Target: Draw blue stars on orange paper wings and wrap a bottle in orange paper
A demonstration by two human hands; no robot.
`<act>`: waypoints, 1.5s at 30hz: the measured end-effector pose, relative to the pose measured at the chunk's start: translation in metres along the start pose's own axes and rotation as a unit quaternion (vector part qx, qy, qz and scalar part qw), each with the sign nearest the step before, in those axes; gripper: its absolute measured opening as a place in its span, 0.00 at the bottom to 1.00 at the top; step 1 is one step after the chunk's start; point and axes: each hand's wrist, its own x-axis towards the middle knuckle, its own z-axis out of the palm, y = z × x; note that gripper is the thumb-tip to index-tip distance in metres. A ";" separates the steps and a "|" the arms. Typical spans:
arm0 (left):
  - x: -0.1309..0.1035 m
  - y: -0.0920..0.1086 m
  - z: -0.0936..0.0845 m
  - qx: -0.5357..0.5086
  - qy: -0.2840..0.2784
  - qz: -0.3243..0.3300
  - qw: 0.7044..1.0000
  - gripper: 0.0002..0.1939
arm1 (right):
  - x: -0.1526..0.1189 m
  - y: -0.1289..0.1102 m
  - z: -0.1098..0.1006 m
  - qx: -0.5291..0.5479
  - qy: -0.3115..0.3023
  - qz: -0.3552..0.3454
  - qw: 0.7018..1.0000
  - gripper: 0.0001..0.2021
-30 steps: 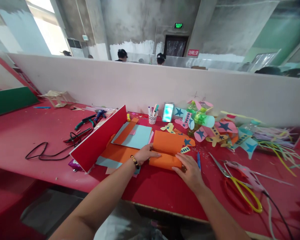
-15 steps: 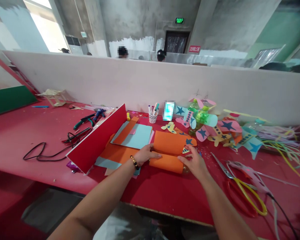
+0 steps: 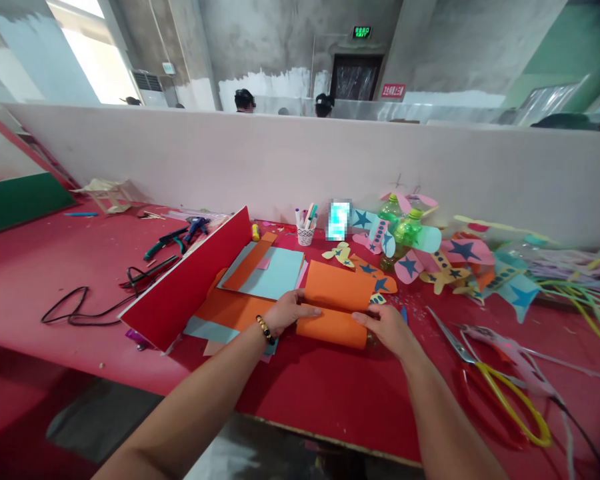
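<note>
Orange paper curves round a bottle, of which only a bit shows at the right end; the rest of the sheet stands up behind it. My left hand grips the left end, thumb on top of the paper. On the right end, my right hand presses with its thumb, its fingers partly behind the paper. Cut-outs with dark blue stars lie just behind. Left of my hands are blue sheets and orange sheets.
Scissors and a pink glue gun lie at right. Decorated bottles and paper strips are behind. A pen cup stands near the partition. A red board leans at left, pliers beyond.
The orange paper's rear part has shifted slightly as my right fingers moved closer to the roll. The head view has turned a little, so the right-side items appear farther right.
</note>
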 end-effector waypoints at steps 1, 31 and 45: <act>0.000 0.001 0.000 -0.001 0.002 -0.002 1.000 0.29 | 0.000 0.000 0.000 -0.009 0.007 0.006 1.000 0.19; 0.002 -0.007 0.003 -0.035 0.065 -0.007 0.997 0.24 | 0.002 0.004 0.006 -0.094 0.085 -0.045 0.991 0.17; 0.002 -0.007 0.007 -0.043 0.081 0.004 0.996 0.23 | 0.001 0.002 0.007 -0.099 0.095 -0.064 0.988 0.22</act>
